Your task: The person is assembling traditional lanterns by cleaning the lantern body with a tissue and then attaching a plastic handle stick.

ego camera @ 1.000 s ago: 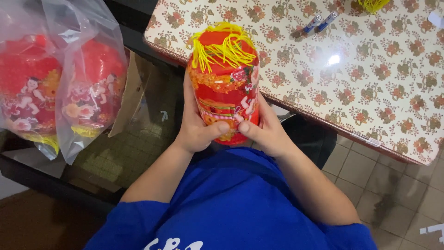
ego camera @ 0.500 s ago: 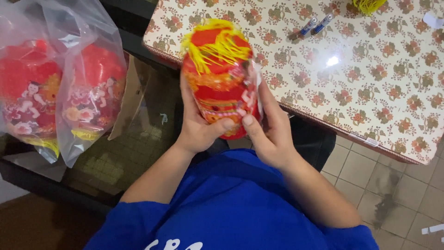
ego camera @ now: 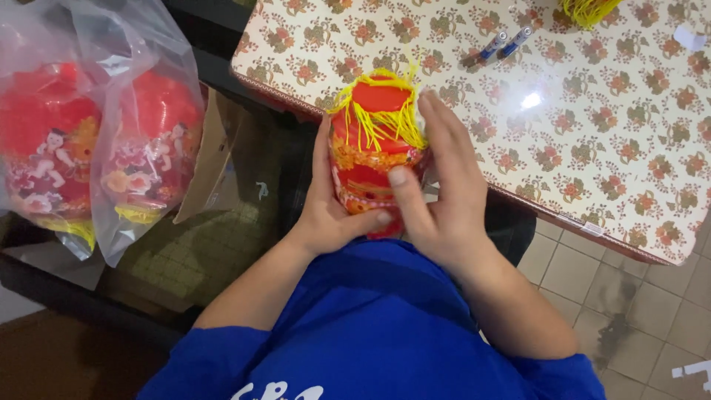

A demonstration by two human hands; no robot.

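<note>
Hands clasp one red lantern (ego camera: 374, 152) at the table's (ego camera: 615, 148) near edge: left hand (ego camera: 329, 211) beneath, right hand (ego camera: 441, 185) over its yellow tassels (ego camera: 385, 115). Finished lanterns fill bags (ego camera: 96, 141); this one seems near done.

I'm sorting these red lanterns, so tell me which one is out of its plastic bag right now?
The red lantern with yellow tassels held between the left hand and right hand at the table edge. The other lanterns sit inside clear plastic bags at left.

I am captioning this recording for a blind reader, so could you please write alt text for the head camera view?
Both hands, left hand and right hand, grip a red paper lantern with yellow tassel threads, held upright at the edge of a floral-patterned table. Two clear plastic bags of red lanterns sit to the left, and two markers lie on the table.
</note>
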